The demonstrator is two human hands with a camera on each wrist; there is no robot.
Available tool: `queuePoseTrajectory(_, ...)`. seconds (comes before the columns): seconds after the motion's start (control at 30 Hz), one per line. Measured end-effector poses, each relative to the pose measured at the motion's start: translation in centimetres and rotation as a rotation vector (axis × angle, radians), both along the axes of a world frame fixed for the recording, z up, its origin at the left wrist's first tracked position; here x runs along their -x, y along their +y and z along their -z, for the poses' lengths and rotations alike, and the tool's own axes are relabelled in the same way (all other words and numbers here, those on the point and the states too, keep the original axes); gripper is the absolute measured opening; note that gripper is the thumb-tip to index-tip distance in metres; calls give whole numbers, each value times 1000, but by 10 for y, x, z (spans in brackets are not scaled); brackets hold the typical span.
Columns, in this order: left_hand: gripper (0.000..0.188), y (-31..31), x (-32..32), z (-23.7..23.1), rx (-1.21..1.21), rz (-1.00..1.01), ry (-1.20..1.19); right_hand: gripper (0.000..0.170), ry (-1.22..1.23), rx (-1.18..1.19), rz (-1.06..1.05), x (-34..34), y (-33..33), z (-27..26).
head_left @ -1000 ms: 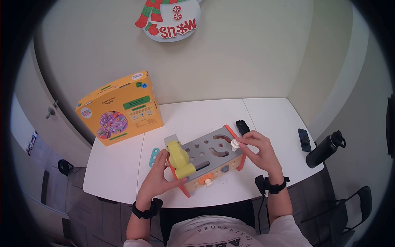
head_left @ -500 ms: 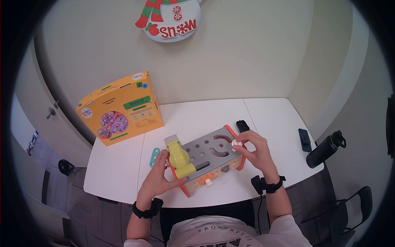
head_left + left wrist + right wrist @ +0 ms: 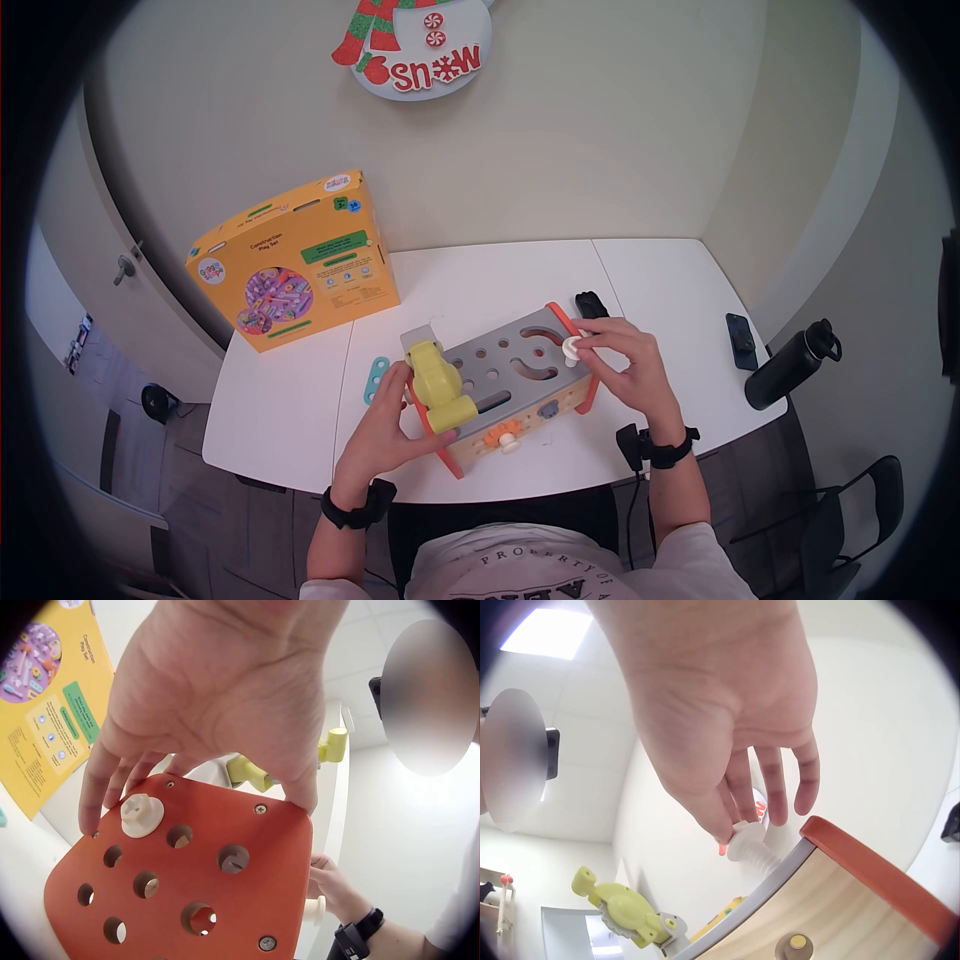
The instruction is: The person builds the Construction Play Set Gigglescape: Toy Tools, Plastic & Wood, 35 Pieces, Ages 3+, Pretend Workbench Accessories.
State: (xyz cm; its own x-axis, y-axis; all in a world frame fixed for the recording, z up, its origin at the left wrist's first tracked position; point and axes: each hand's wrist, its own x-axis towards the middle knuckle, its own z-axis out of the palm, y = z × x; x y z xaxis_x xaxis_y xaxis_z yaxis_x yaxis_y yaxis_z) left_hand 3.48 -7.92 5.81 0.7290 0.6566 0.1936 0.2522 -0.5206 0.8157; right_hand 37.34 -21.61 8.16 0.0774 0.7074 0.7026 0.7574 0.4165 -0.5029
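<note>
A toy workbench (image 3: 509, 372) with a grey top full of holes and red end panels stands on the table. My left hand (image 3: 377, 430) holds its left end, fingers on the far edge of the red panel (image 3: 202, 862) and thumb on the near edge. Between thumb and fingers, my right hand (image 3: 632, 370) pinches a white toy screw (image 3: 751, 849) by its head; the threaded shaft points down at the right end of the grey top. A yellow-green toy power saw (image 3: 437, 380) sits on the left end. Another white piece (image 3: 139, 816) sticks out of the red panel.
A teal strip with holes (image 3: 376, 380) lies left of the workbench. The yellow Construction Play Set box (image 3: 300, 270) stands at the back left. Beyond the right hand is a black object (image 3: 591, 305). A phone (image 3: 741, 341) and a black bottle (image 3: 792, 364) are on the right.
My right hand turned at the wrist and tipped the white screw's head, then swung back with the screw still pinched. My left hand and the workbench stay put.
</note>
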Motion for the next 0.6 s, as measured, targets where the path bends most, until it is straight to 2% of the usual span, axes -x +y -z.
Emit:
queuePoseTrajectory(0.1,95,1,0,1,0,3,-9,15,139,128,-11,3,-1,1)
queuePoseTrajectory(0.3,93,1,0,1,8,4,-26,15,91,36,16,7,6,8)
queuePoseTrajectory(0.4,93,1,0,1,5,6,-41,15,145,82,76,13,6,8)
queuePoseTrajectory(0.6,94,0,0,3,5,-3,-45,15,32,-1,82,3,3,7)
